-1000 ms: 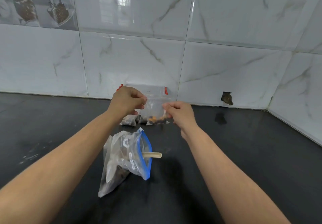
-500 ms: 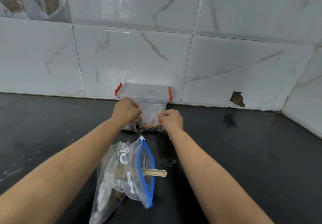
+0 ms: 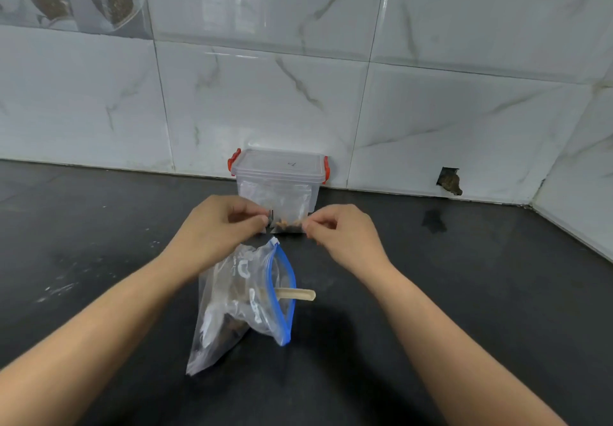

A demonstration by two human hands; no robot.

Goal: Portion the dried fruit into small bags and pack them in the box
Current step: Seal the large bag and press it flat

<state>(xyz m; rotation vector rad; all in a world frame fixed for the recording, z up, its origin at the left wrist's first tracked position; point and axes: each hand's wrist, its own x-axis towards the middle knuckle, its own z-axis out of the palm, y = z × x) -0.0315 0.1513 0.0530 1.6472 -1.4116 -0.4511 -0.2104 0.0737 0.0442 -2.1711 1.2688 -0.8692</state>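
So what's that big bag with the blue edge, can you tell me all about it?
The big bag is clear, crinkly plastic with a blue zip strip along its open mouth and white printing on its side. It lies slumped on the dark counter, mouth facing right, with dark dried fruit inside. A pale wooden stick pokes out of the opening. Neither hand touches it; it lies below the two wrists.

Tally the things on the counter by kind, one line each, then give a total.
Small clear bags with dried fruit: 2, one between both hands, one mostly hidden behind the left hand
Large blue-zip bags: 1
Wooden sticks poking out of the large bag: 1
Lidded clear boxes with red clips: 1
Total: 5
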